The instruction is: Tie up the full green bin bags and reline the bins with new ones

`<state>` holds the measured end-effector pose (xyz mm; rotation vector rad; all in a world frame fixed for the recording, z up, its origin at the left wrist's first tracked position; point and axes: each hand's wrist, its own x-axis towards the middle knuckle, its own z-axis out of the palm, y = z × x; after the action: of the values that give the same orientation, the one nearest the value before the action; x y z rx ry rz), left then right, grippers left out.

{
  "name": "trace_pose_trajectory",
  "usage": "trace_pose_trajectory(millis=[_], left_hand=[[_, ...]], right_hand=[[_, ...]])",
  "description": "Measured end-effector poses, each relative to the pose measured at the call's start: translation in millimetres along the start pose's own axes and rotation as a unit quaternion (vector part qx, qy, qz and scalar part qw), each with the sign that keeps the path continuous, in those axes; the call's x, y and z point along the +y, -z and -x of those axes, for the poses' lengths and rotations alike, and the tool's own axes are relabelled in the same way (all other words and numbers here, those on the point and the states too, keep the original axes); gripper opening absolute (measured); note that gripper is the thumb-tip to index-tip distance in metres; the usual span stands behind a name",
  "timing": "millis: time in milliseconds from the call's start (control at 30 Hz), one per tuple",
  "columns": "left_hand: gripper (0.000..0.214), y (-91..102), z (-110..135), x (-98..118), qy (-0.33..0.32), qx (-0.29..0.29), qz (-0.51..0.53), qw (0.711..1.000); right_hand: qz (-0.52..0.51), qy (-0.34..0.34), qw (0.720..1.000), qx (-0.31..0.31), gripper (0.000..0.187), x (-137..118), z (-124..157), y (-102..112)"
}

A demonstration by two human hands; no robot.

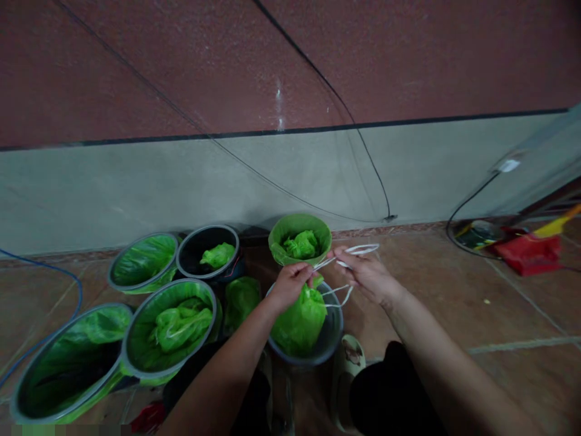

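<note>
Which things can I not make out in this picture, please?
In the head view:
Contents of the green bag: hidden by its plastic.
Inside of the grey basin: partly hidden by that bag.
How the left hand and right hand pinch the white string: too small, blurred.
Yellow handle: end cut off by right edge.
Blue hose or cable: ends cut off by left edge.

Your head camera looks forward and down, near your left hand (289, 283) at six o'clock, the wall (254, 72) at twelve.
</note>
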<state>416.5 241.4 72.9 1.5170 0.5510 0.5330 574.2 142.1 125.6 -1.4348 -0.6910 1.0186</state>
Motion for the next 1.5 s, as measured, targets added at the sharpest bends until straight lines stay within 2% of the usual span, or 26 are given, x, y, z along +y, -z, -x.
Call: trace_pose_trajectory(millis=[67,133,200,267,367,400,467,500,633,767,867,1000,1067,1133,1200,1300,1400,1500], left_hand=[[0.041,2.0,-3.1,-2.7,0.013,0.050,-0.009,0.999],[0.041,3.5,-5.6,-5.6,0.021,0.100,-0.009,0.995],[0.039,4.3,-7.4,-7.8,0.029,0.129,-0.006,0.991],[0.038,5.0,-9.0,-9.6,0.038,0.138,-0.006,0.990],[0.035,6.7,-10.3,-12.1,0.050,0.139,-0.017,0.989],[0.034,7.3,-10.2,-12.9,0.051,0.134,-0.023,0.989],[0.032,8.1,-9.0,-14.2,0.049,0.113,-0.042,0.992],[0.031,8.2,-7.8,-14.6,0.046,0.098,-0.053,0.993],[0.031,5.9,-1.3,-14.9,0.040,-0.006,-0.087,0.995],[0.030,1.2,3.4,-13.0,0.040,-0.085,-0.084,0.992],[0.031,-1.5,5.7,-7.4,0.038,-0.108,-0.078,0.990],[0.029,-2.1,9.3,4.8,0.030,-0.198,-0.071,0.977],[0.028,-1.5,10.5,8.8,0.023,-0.223,-0.062,0.972],[0.031,-1.4,10.8,8.8,0.021,-0.205,-0.058,0.977],[0.035,-1.9,10.1,5.2,0.032,-0.156,-0.047,0.986],[0.035,-3.3,7.9,-3.1,0.069,-0.077,-0.004,0.995],[0.034,-3.2,5.2,-9.3,0.109,-0.005,0.048,0.993],[0.032,-1.3,3.3,-11.2,0.128,0.053,0.099,0.985]], right_hand=[[0.041,0.011,0.999,0.022,0.042,3.2,-1.1,7.5],[0.098,0.017,0.995,0.014,0.040,9.7,-0.4,13.3],[0.146,0.008,0.988,-0.039,0.041,19.9,2.2,16.6],[0.196,-0.009,0.973,-0.121,0.035,31.3,6.4,17.2],[0.302,-0.043,0.927,-0.218,0.015,41.8,13.0,14.8],[0.335,-0.052,0.910,-0.238,0.016,42.1,14.5,13.9],[0.357,-0.052,0.892,-0.273,0.025,38.6,15.4,13.1],[0.347,-0.044,0.893,-0.283,0.029,35.6,14.8,13.4],[0.266,0.006,0.930,-0.252,0.034,26.0,8.3,17.5],[0.245,0.037,0.944,-0.220,0.040,23.5,4.6,14.5],[0.245,0.034,0.946,-0.210,0.044,22.6,5.0,8.1],[0.201,0.009,0.960,-0.197,0.045,23.5,3.5,4.3],[0.158,-0.012,0.971,-0.180,0.046,24.2,1.8,3.5],[0.110,-0.033,0.984,-0.137,0.047,23.5,0.0,2.7],[0.063,-0.061,0.994,-0.063,0.052,21.4,-1.2,2.1],[0.031,-0.127,0.991,0.023,0.065,18.2,-0.3,1.7],[0.059,-0.189,0.980,-0.011,0.073,19.2,5.0,-0.3],[0.085,-0.185,0.973,-0.106,0.066,22.9,10.2,-4.9]])
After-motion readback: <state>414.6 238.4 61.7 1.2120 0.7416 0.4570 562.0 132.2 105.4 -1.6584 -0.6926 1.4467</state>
